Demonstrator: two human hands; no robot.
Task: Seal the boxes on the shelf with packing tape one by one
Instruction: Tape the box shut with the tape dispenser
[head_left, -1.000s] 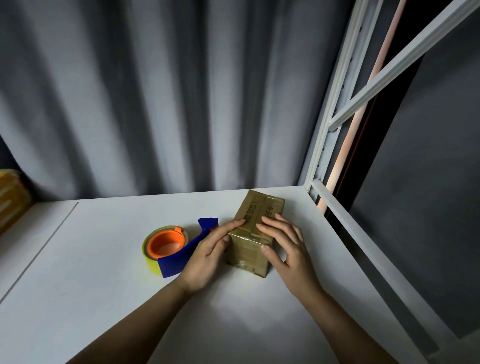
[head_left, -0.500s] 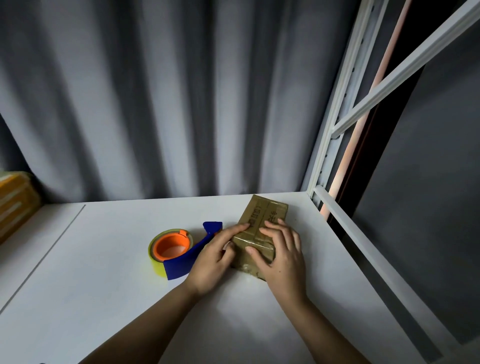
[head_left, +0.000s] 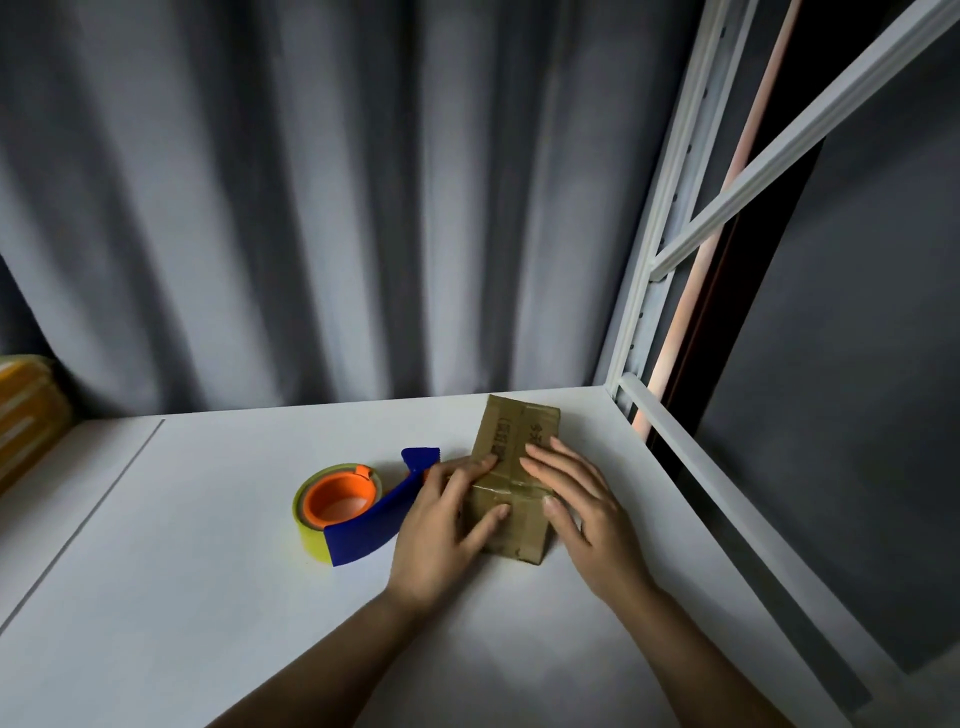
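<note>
**Pressing tape flat on the box**

Resting flat-fingered on the box (head_left: 514, 478), the left hand (head_left: 441, 525) and right hand (head_left: 582, 509) grasp nothing; they press its top, near the shelf's (head_left: 208, 571) right back corner. The dispenser (head_left: 353, 509) lies just left. Uneven pressure could likely leave wrinkles or loose tape ends. Dark print marks the box top, too blurred to read.

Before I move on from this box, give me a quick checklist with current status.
1. Tape strip crosses the cardboard box top: ok.
2. Strip pressed flat, no lifted edges: cannot tell.
3. Left hand and right hand both rest on the box: ok.
4. Tape dispenser within reach, left of the box on the shelf: ok.
5. Far end of the box sealed: cannot tell.
</note>
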